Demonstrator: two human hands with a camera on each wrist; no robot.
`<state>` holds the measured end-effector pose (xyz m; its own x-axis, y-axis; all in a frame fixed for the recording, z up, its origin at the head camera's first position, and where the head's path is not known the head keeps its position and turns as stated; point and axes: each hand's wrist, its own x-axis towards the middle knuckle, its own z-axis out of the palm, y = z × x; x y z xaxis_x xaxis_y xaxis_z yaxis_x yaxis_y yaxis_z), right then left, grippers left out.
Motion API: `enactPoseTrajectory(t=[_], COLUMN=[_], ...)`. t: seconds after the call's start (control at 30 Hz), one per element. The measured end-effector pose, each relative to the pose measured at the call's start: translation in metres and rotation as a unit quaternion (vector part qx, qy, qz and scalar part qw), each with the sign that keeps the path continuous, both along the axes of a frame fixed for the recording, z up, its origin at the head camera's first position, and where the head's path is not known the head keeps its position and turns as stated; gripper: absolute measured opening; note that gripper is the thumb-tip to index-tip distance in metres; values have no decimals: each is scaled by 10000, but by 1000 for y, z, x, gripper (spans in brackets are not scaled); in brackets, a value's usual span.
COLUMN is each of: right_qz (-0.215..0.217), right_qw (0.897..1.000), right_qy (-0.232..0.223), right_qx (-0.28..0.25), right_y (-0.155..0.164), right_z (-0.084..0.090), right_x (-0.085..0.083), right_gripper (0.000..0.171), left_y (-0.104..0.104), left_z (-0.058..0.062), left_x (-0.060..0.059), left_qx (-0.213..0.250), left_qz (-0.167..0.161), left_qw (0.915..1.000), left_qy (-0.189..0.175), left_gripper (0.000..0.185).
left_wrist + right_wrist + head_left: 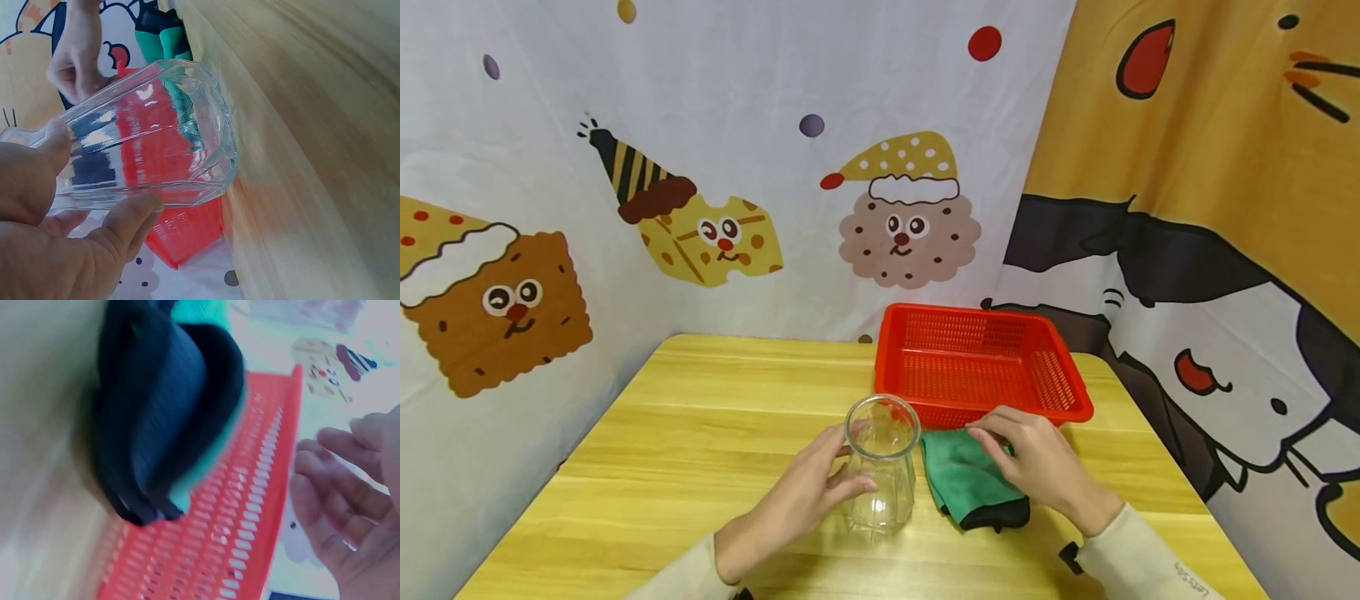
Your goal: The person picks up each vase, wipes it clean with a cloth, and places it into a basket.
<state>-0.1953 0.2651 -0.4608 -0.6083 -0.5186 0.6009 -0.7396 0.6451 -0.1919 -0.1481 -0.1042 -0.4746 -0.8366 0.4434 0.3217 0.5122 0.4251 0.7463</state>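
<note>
My left hand [805,483] holds a clear glass jar [887,496] by its side, thumb on the near face and fingers behind it. The jar stands upright, its thick round rim facing up, and its faceted base [215,137] is right at the tabletop in the left wrist view. To the right of it lies a folded green cloth [966,479] with black trim [162,406]. Over that cloth hovers my right hand [1037,454], fingers loosely bent; in the right wrist view its fingers [319,512] show nothing between them and stand apart from the cloth.
A red perforated plastic basket [977,371] sits just behind the cloth at the table's back right. The wooden table [737,417] extends left of the jar. Printed cartoon curtains [737,100] hang close behind the table and along its sides.
</note>
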Motion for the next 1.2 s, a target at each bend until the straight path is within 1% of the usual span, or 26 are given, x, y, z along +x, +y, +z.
enactPoseTrajectory(t=[0.1,0.2,0.27,0.37,0.47,0.6,0.8,1.03,1.2], right_qz=[51,-150,-369,-776,-1169,-1619,-2096,-2420,-2520], right_qw=[9983,9961,9952,9935,9907,9864,9759,9581,9474], right_qy=[381,559,612,670,615,238,-576,-1404,-1793], right_qx=[-433,-661,-664,-504,-334,-171,180,615,825], right_y=[9,18,24,34,47,63,80,88,93], right_z=[11,17,19,19,18,17,15,12,7], right_x=[-6,-10,-13,-19,-28,-39,-52,-66,-74], right_gripper=[27,30,31,33,39,49,70,93,101], left_y=[0,0,-1,-1,-1,-1,0,0,-1], left_z=[0,-1,-1,-1,-2,-2,-3,-3,-4], left_x=[0,0,0,0,0,0,0,0,1], left_qx=[-1,-5,-10,23,138,250,268,322,310], left_qz=[2,8,22,26,-24,-88,-82,-112,-85], left_qw=[10000,10000,10000,10000,9998,9995,9995,9991,9991], left_qy=[-30,-43,-28,-44,-113,-181,-149,-240,-290], left_gripper=[76,76,76,76,76,75,74,74,72])
